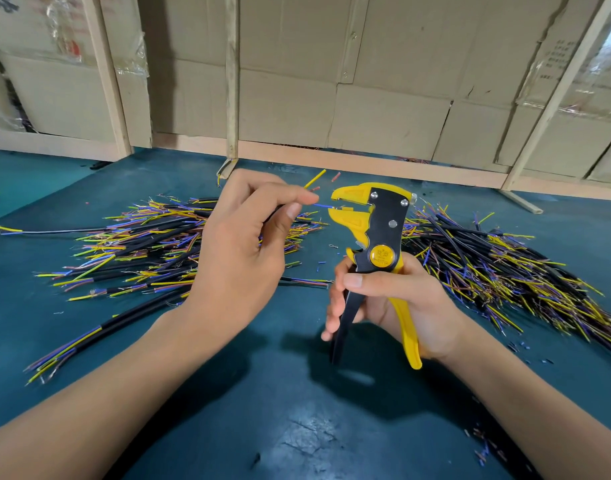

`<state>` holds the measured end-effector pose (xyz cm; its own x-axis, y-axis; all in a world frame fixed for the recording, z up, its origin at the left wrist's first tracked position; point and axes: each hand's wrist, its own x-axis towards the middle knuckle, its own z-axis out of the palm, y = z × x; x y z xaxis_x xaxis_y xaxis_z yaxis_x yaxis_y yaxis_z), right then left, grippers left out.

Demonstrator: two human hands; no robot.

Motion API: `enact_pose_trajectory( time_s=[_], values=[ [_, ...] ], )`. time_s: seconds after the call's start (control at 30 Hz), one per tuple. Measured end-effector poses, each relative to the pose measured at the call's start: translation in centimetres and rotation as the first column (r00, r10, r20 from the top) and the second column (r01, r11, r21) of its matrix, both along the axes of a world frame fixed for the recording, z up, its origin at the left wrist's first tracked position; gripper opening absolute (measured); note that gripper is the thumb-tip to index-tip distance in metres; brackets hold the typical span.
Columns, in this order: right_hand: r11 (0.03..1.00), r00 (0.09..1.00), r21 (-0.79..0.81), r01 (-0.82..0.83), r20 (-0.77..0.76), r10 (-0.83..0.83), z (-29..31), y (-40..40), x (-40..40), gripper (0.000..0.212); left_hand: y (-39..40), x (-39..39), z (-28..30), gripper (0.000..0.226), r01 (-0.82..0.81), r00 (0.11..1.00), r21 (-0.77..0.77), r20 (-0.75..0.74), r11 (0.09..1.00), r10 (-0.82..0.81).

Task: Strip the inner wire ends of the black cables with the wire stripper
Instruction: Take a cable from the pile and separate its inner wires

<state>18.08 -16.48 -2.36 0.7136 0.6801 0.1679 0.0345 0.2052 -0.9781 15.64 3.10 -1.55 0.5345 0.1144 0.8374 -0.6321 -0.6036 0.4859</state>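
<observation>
Teal counter (297,393) lies bare between two cable heaps (141,244). My left hand (241,251) pinches a blue wire (323,205), pointing right into the wire stripper (373,233), upright, clamped in my right hand (397,299).

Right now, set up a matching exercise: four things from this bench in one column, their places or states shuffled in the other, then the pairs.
Things
1. wire stripper
2. blue wire
3. yellow wire
4. left hand

Places or states
A. sticks up free behind the fingertips
B. pinches a black cable
C. tip lies between the yellow jaws
D. upright in the right hand

Pairs: 1-D, 2-C, 3-A, 4-B
</observation>
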Motion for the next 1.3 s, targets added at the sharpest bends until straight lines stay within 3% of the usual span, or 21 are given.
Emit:
enact_pose_trajectory(
  time_s=[0.57,0.77,0.93,1.07,1.2,1.3],
  values=[
    [1.000,0.999,-0.024,0.014,0.037,-0.014,-0.2,0.2,0.1,0.013,0.0,0.0,-0.1,0.023,-0.002,1.000,0.039,0.025,0.999,0.001],
    [0.998,0.998,-0.008,0.055,-0.015,-0.055,0.0,0.7,-0.3,0.012,0.1,0.1,-0.1,0.023,0.000,0.999,0.057,0.034,0.998,-0.002],
    [0.983,0.976,-0.012,0.184,-0.112,-0.184,-0.5,1.3,-0.6,0.025,0.3,0.4,-0.5,0.026,-0.056,0.998,0.111,0.035,0.992,0.053],
    [0.992,0.948,0.038,0.117,-0.301,-0.100,-0.7,1.5,0.2,0.021,0.8,0.7,-0.7,0.031,-0.090,0.995,0.092,-0.036,0.992,0.094],
    [0.963,0.887,0.103,0.248,-0.424,-0.183,-0.7,1.5,1.0,0.015,0.8,0.8,0.4,0.030,-0.113,0.994,0.046,-0.003,0.993,0.113],
    [0.942,0.837,0.117,0.315,-0.503,-0.217,-0.8,1.5,1.4,0.018,-0.9,2.3,2.8,0.026,-0.091,0.992,0.240,0.107,0.967,0.067]
  ],
)
